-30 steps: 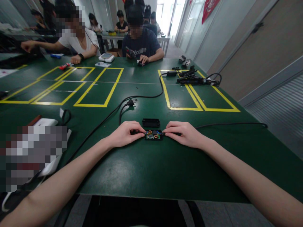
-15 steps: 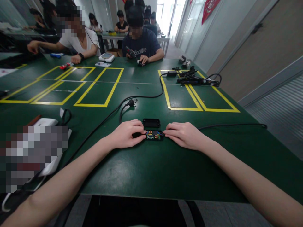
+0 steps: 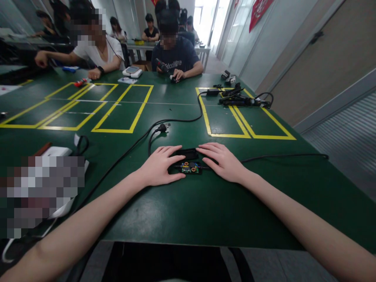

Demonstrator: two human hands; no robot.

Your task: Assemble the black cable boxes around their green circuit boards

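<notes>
A small black case half (image 3: pixel 200 171) with a green circuit board (image 3: pixel 187 169) in it lies on the table, cables leaving both ends. Copper-coloured ring coils stand on the board. Just behind it is the matching black cover (image 3: pixel 190 154), hollow side showing. My left hand (image 3: pixel 161 166) is open, its fingers stretched over the left end of the cover and its thumb by the board's near left corner. At the cover's right end are the outstretched fingertips of my right hand (image 3: pixel 225 161), also open. Whether the fingertips press on the cover, I cannot tell.
A black power cord with a plug (image 3: pixel 162 128) curves behind my left hand. Bundled black adapters and cables (image 3: pixel 237 98) lie at the back right amid yellow tape rectangles (image 3: pixel 229 136). Across the table (image 3: pixel 152 219), one person (image 3: pixel 176 55) holds a dark tool; another sits further left.
Both hands have let go of the cable ends beside the circuit board. Their fingers have spread and moved away from me to the cover, which looks slightly shifted.
</notes>
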